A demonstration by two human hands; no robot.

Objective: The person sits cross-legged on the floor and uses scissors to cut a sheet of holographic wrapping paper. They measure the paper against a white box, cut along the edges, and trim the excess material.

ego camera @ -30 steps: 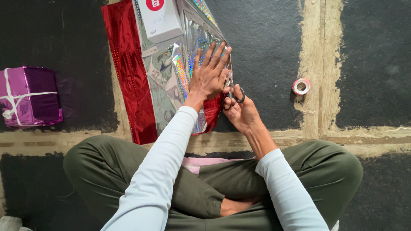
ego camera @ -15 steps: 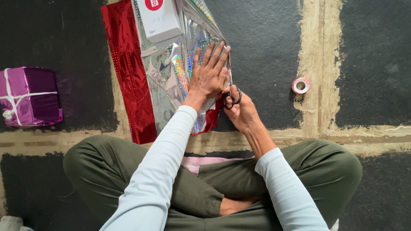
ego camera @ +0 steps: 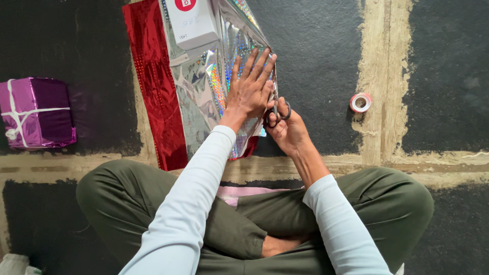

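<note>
Silver holographic wrapping paper (ego camera: 204, 97) lies flat under the left hand (ego camera: 250, 90), whose fingers (ego camera: 254, 63) are spread wide and press it to the floor. Just beside them, the right hand (ego camera: 288, 130) has its fingers curled through the handles of black scissors (ego camera: 276, 109) at the paper's edge. Beyond the fingertips sits a white box (ego camera: 192, 21); red paper (ego camera: 155, 81) lies leftward.

Scissors (ego camera: 276, 109) farther up the foil (ego camera: 204, 97)

The shiny silver rainbow foil wrapping paper (ego camera: 204, 86) is crinkly. The red foil sheet (ego camera: 158, 86) and purple foil-wrapped box (ego camera: 38, 112) are glossy. The dark floor (ego camera: 316, 66) looks rough and matt.
</note>
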